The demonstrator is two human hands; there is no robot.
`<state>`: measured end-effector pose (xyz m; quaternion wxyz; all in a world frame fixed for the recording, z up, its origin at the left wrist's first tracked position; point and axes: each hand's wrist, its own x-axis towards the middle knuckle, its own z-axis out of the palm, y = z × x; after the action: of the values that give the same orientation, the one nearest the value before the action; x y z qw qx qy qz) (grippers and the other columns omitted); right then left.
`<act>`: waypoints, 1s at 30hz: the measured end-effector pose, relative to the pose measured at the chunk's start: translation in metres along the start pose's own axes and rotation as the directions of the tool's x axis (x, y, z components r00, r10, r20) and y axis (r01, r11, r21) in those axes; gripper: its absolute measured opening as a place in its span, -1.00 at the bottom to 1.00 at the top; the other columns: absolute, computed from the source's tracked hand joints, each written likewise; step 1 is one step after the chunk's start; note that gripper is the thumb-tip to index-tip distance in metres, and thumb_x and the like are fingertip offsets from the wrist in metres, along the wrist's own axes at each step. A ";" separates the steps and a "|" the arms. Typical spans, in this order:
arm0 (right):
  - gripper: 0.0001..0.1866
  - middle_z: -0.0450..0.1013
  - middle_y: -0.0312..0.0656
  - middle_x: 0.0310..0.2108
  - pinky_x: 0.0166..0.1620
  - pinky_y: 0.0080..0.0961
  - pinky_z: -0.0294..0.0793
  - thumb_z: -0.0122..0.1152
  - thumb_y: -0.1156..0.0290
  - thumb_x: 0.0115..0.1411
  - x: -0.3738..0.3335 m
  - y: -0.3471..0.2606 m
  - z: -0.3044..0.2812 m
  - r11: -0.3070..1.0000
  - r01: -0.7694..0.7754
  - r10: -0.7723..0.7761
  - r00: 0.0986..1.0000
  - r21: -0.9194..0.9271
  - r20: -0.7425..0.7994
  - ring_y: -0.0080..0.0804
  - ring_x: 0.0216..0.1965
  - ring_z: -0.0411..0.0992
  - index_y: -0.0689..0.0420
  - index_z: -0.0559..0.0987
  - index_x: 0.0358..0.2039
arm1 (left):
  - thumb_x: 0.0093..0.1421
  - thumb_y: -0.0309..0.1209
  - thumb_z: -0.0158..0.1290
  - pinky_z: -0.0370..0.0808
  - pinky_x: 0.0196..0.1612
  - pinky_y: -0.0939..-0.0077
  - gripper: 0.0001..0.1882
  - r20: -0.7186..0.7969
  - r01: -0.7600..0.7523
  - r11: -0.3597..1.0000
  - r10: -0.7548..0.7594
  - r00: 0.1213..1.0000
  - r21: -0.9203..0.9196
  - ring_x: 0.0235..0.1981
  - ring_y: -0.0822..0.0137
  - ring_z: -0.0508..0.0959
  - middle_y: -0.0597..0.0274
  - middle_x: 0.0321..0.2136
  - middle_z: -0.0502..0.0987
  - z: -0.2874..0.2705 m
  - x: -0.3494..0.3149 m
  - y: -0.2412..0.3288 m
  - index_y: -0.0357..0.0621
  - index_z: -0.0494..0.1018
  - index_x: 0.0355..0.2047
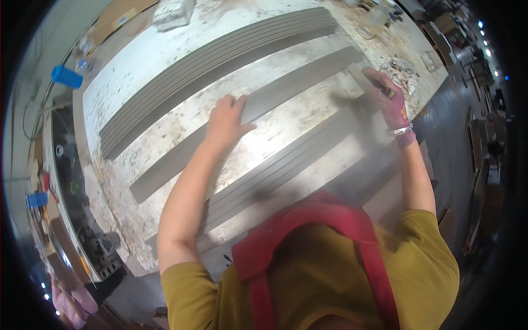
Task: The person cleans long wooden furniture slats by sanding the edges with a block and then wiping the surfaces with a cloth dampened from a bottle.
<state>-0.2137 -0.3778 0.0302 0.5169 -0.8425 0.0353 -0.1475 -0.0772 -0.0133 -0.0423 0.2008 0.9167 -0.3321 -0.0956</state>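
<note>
My left hand (225,122) is bare and lies with fingers spread on a long grey strip (302,80), which slants from lower left to upper right across the table. My right hand (389,99), in a pink glove, is closed round a flat scraper-like tool (360,78). Its pale flat part is by the strip's far right end; whether they touch I cannot tell. Farther back lies a row of grey strips (220,66) side by side. Nearer to me are several more grey strips (280,168), partly hidden by my left arm.
The white worktable (159,77) is stained and speckled. A heap of shavings or scraps (404,74) is at its right, near a clear container (374,22). A blue cup (67,77) stands beyond the left edge. Another person in pink (74,300) is at lower left.
</note>
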 end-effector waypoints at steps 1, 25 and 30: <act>-0.57 0.39 -0.18 0.04 0.13 -0.55 0.26 0.20 0.35 0.17 -0.003 0.006 -0.014 0.999 -0.005 0.006 1.000 0.034 -0.028 -0.43 0.05 0.34 0.25 0.48 0.03 | -0.03 -0.21 0.27 0.39 -0.02 0.30 -0.33 0.003 -0.020 1.000 0.020 1.000 -0.002 -0.04 0.05 0.41 0.03 -0.11 0.41 -0.005 -0.001 0.001 -0.14 0.37 0.10; -0.66 0.58 -0.08 -0.23 -0.06 -0.40 0.47 0.20 0.28 -0.04 0.143 0.186 -0.102 0.764 -0.170 0.283 0.955 -0.622 0.086 -0.22 -0.18 0.53 0.03 0.65 -0.20 | 0.05 -0.27 0.20 0.13 0.19 0.08 -0.31 -0.210 0.085 0.986 -0.054 0.976 0.142 0.11 -0.01 0.28 0.01 0.09 0.29 0.034 0.031 -0.002 0.00 0.27 0.21; -0.58 0.44 -0.08 -0.06 0.02 -0.39 0.40 0.17 0.28 0.11 0.138 0.103 -0.100 0.928 -0.079 0.146 0.976 -0.364 0.161 -0.28 -0.06 0.43 0.15 0.53 -0.02 | 0.03 -0.28 0.20 0.22 0.15 0.06 -0.34 -0.292 0.115 0.982 -0.068 0.954 0.147 0.12 -0.06 0.31 -0.08 0.11 0.33 0.049 0.025 -0.021 -0.02 0.31 0.18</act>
<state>-0.1009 -0.5404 0.0111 0.3648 -0.9286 0.0617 -0.0299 -0.0614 -0.0297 -0.0971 0.1667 0.9485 -0.2635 0.0561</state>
